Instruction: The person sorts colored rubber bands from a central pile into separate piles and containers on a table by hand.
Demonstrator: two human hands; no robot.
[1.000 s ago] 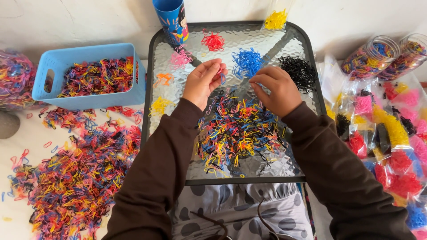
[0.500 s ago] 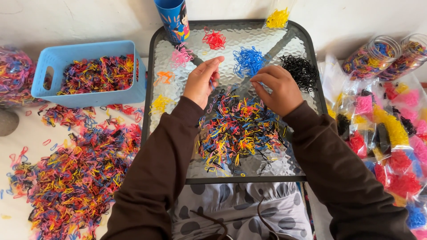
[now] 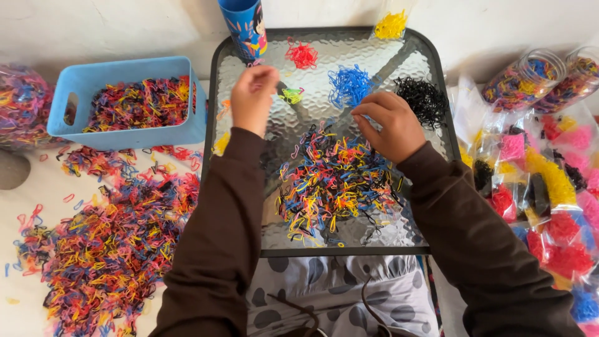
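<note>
A small glass-topped table [image 3: 349, 252] with a dark frame carries a heap of mixed small elastic bands [image 3: 334, 181]. Sorted little piles lie beyond it: red [image 3: 302, 55], yellow [image 3: 391, 25], blue [image 3: 349, 84], black [image 3: 424, 97] and a light green one [image 3: 291, 95]. My left hand [image 3: 253, 97] hovers over the table's left part, fingers bunched together, just left of the green pile. My right hand [image 3: 390, 125] rests at the far edge of the mixed heap, below the blue pile, fingertips pinched. Anything between the fingers is too small to see.
A blue basket [image 3: 68, 93] of mixed bands stands left of the table, with a big loose heap [image 3: 106, 249] on the floor below it. A blue cup [image 3: 244, 25] stands at the table's far left corner. Jars [image 3: 518, 81] and bags of sorted bands [image 3: 549, 187] crowd the right.
My left hand has lifted from the mixed heap and moved up and left toward the table's far left. My right hand has slid slightly lower and stays at the heap's far edge.
</note>
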